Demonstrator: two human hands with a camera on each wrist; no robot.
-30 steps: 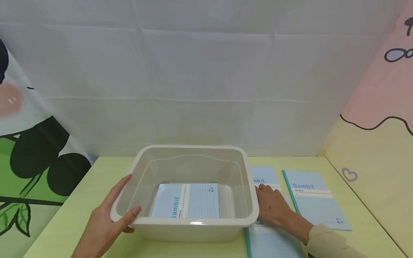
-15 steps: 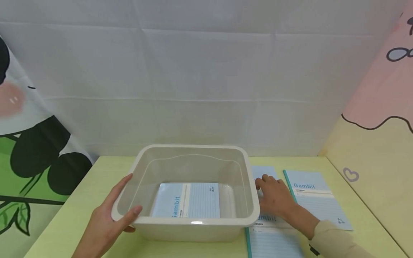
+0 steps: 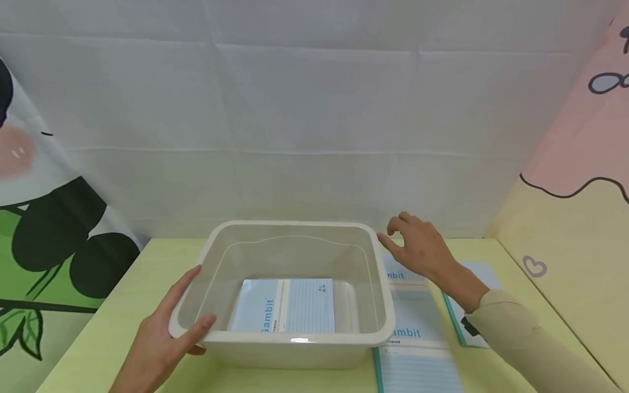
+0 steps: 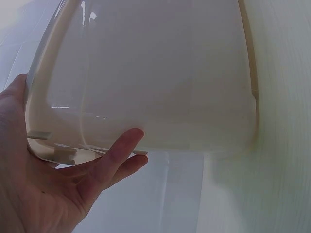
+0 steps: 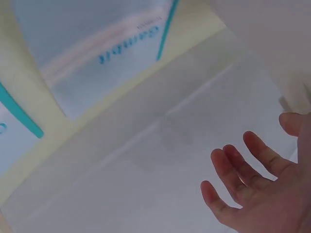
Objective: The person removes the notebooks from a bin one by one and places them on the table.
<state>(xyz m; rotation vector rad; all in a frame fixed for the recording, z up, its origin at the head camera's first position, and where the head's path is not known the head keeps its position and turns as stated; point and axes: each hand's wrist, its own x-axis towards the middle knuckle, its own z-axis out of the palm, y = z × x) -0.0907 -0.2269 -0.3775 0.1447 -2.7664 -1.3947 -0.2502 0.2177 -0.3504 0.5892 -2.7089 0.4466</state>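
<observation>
A beige plastic basin (image 3: 290, 355) stands on the table, with a light-blue "Gambit" notebook (image 3: 304, 305) lying flat on its floor. My left hand (image 3: 157, 338) holds the basin's left front corner, fingers around the rim; the left wrist view shows that hand (image 4: 82, 189) against the outer wall. Above the table, by the basin's far right corner, hovers my right hand (image 3: 417, 248), fingers slightly bent and holding nothing. Whether its thumb touches the rim I cannot tell. In the right wrist view the fingers (image 5: 248, 174) are spread apart.
Right of the basin lie overlapping blue notebooks (image 3: 415, 365) with teal spines, partly hidden by the rim. Farther right, another notebook (image 3: 481, 273) is half covered by my right sleeve (image 3: 521, 333). A white cloth (image 3: 314, 109) hangs behind the yellow table (image 3: 177, 251).
My right hand has risen from the notebooks beside the basin and moved away from me toward the far right corner, its fingers opening. My left hand and the basin have stayed put.
</observation>
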